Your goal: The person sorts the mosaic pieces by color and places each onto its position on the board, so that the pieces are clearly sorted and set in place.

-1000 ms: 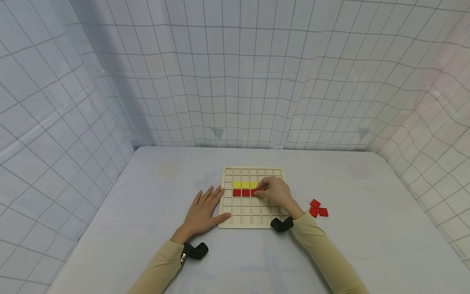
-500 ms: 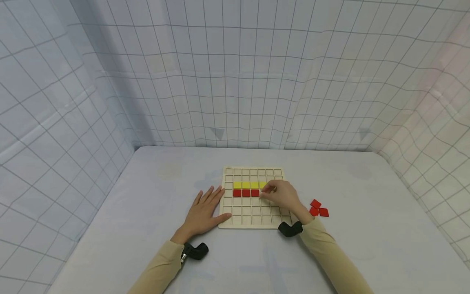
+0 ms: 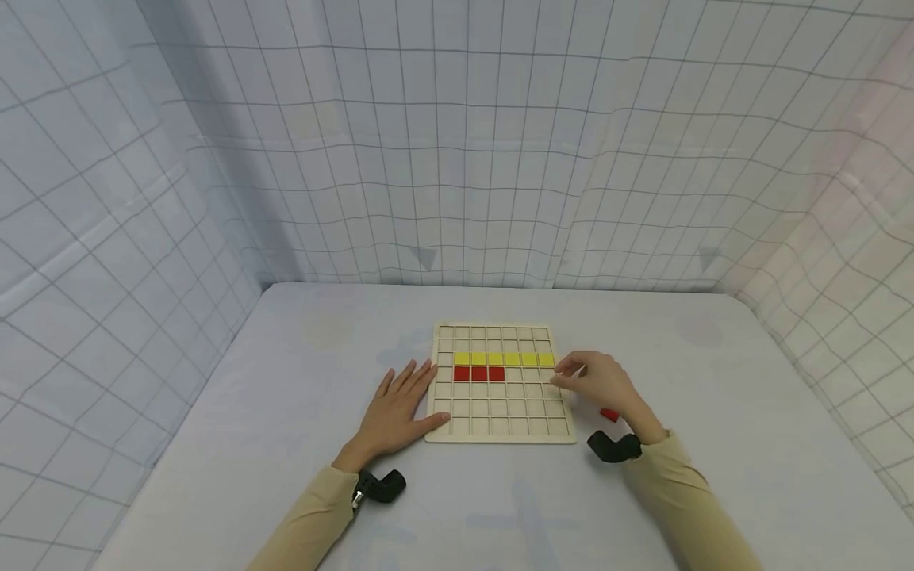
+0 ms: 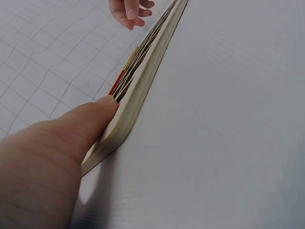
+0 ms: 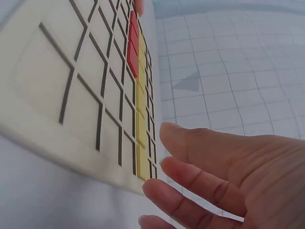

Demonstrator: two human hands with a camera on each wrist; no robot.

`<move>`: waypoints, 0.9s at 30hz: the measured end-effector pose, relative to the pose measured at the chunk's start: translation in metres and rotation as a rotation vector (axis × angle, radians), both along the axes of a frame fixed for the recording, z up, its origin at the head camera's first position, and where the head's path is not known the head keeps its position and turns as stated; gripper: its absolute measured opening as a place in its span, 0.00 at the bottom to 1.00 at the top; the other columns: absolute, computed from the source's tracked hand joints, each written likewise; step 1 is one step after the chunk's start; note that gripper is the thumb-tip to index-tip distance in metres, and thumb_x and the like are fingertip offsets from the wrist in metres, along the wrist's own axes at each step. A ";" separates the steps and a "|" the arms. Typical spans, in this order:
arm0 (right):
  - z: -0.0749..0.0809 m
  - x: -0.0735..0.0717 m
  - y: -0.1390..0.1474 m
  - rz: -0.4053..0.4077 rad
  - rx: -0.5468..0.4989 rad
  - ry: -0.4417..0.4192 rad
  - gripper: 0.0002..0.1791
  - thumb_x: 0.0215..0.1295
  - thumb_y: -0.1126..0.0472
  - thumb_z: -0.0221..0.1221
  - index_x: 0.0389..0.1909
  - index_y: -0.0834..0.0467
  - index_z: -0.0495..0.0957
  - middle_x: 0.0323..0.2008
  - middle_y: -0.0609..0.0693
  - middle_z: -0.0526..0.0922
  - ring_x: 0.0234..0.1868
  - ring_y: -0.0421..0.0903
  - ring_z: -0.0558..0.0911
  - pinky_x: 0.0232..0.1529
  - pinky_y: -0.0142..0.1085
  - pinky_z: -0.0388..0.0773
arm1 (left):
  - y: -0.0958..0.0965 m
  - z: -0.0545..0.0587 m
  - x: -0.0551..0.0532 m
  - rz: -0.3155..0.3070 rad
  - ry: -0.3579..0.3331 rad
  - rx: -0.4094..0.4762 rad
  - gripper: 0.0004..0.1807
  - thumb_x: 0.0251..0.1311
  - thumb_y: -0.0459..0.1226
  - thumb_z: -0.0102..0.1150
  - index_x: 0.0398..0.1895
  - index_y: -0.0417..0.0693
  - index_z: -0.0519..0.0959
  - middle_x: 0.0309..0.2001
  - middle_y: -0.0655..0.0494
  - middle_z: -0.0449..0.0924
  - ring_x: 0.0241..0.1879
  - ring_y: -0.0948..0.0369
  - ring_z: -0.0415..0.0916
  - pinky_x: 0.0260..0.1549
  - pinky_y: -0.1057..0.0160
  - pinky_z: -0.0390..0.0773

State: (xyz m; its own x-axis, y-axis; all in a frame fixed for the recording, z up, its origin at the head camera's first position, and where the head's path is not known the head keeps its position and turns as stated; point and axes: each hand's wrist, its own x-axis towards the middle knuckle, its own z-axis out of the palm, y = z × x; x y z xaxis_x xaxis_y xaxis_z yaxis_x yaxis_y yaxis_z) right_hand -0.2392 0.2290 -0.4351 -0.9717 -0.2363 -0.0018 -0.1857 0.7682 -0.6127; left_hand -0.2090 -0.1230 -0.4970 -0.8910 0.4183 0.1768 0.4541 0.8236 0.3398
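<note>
A pale wooden grid board (image 3: 499,438) lies on the table. Several yellow square tiles (image 3: 512,359) fill a row of its cells, and three red tiles (image 3: 479,373) sit in the row just nearer. My left hand (image 3: 395,414) lies spread at the board's left edge; in the left wrist view its thumb (image 4: 95,117) rests on the rim. Beside the right edge hovers my right hand (image 3: 600,384), fingers loosely bent. The right wrist view shows nothing between its thumb (image 5: 183,140) and fingers. A loose red tile (image 3: 609,414) shows partly beneath that hand, which hides the others.
The white table (image 3: 343,333) carries the board near its middle. Behind it and along both sides hang white curtains (image 3: 471,159) with a dark grid pattern. A black wrist camera (image 3: 385,486) is strapped to the left wrist, another camera (image 3: 614,447) to the right.
My right hand has moved right, off the tile rows to beyond the board's right edge, uncovering the third red tile and the rest of the yellow row. The left hand stays put.
</note>
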 end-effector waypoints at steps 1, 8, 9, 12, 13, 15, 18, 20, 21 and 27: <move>0.001 0.001 0.005 -0.006 0.011 -0.008 0.12 0.56 0.51 0.67 0.35 0.54 0.83 0.31 0.45 0.80 0.31 0.45 0.77 0.27 0.37 0.72 | 0.000 0.000 0.000 0.000 0.001 0.002 0.47 0.59 0.64 0.49 0.74 0.47 0.54 0.73 0.53 0.51 0.72 0.52 0.41 0.67 0.46 0.37; 0.003 0.006 0.040 -0.041 0.037 -0.074 0.16 0.56 0.52 0.67 0.42 0.58 0.81 0.36 0.50 0.79 0.34 0.46 0.77 0.30 0.37 0.73 | 0.001 0.000 0.000 0.006 0.002 -0.003 0.47 0.59 0.64 0.49 0.74 0.47 0.54 0.73 0.53 0.50 0.72 0.53 0.41 0.67 0.46 0.36; 0.003 0.006 0.043 -0.048 0.039 -0.086 0.16 0.56 0.53 0.67 0.42 0.58 0.81 0.36 0.50 0.79 0.34 0.47 0.77 0.30 0.37 0.73 | 0.001 0.000 0.000 0.007 -0.001 -0.006 0.47 0.59 0.64 0.48 0.74 0.47 0.54 0.73 0.54 0.50 0.72 0.53 0.40 0.67 0.46 0.36; 0.002 0.008 0.052 -0.059 0.049 -0.117 0.17 0.57 0.54 0.67 0.42 0.59 0.80 0.37 0.52 0.78 0.35 0.48 0.76 0.30 0.37 0.73 | 0.001 0.001 0.000 0.006 -0.008 -0.011 0.47 0.59 0.64 0.49 0.74 0.47 0.54 0.73 0.53 0.50 0.72 0.53 0.40 0.67 0.46 0.35; 0.001 0.009 0.055 -0.066 0.053 -0.126 0.17 0.57 0.54 0.67 0.42 0.59 0.79 0.38 0.52 0.78 0.36 0.48 0.76 0.30 0.37 0.73 | 0.001 0.001 0.000 0.007 -0.013 -0.014 0.47 0.59 0.64 0.49 0.74 0.48 0.53 0.73 0.54 0.50 0.72 0.53 0.40 0.67 0.47 0.35; 0.000 0.010 0.059 -0.070 0.058 -0.138 0.18 0.56 0.54 0.67 0.43 0.60 0.79 0.39 0.54 0.78 0.36 0.50 0.76 0.30 0.37 0.73 | 0.001 0.002 0.000 0.006 -0.014 -0.014 0.47 0.59 0.64 0.49 0.74 0.47 0.54 0.73 0.53 0.50 0.72 0.53 0.40 0.67 0.46 0.35; -0.001 0.011 0.063 -0.088 0.066 -0.153 0.20 0.55 0.53 0.68 0.43 0.60 0.78 0.39 0.54 0.78 0.38 0.50 0.76 0.31 0.38 0.73 | 0.001 0.002 0.000 0.007 -0.021 -0.013 0.47 0.59 0.64 0.49 0.74 0.47 0.54 0.73 0.53 0.50 0.72 0.53 0.40 0.67 0.46 0.35; -0.002 0.011 0.066 -0.093 0.068 -0.157 0.21 0.54 0.52 0.69 0.43 0.61 0.78 0.39 0.55 0.78 0.38 0.51 0.76 0.31 0.38 0.73 | 0.001 0.001 0.000 0.005 -0.019 -0.014 0.47 0.59 0.64 0.48 0.74 0.48 0.53 0.73 0.54 0.50 0.72 0.53 0.40 0.67 0.47 0.35; -0.002 0.012 0.068 -0.100 0.067 -0.160 0.21 0.53 0.51 0.69 0.43 0.60 0.79 0.39 0.54 0.78 0.39 0.51 0.76 0.32 0.39 0.73 | 0.001 0.001 0.000 0.004 -0.020 -0.012 0.47 0.59 0.64 0.48 0.74 0.48 0.53 0.73 0.54 0.50 0.72 0.53 0.40 0.67 0.47 0.35; -0.004 0.012 0.076 -0.090 0.040 -0.165 0.20 0.53 0.51 0.70 0.39 0.60 0.80 0.36 0.52 0.77 0.37 0.49 0.75 0.31 0.39 0.72 | 0.001 0.000 0.000 0.006 -0.023 -0.004 0.47 0.59 0.65 0.47 0.74 0.49 0.53 0.73 0.55 0.49 0.72 0.54 0.39 0.67 0.47 0.35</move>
State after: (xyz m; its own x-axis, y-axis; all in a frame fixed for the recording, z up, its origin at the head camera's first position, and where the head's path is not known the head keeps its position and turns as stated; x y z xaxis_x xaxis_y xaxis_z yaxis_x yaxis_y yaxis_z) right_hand -0.2268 0.3046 -0.4394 -0.9747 -0.1446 -0.1706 -0.0142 0.8013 -0.5981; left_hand -0.2090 -0.1221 -0.4969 -0.8973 0.4134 0.1549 0.4413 0.8278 0.3465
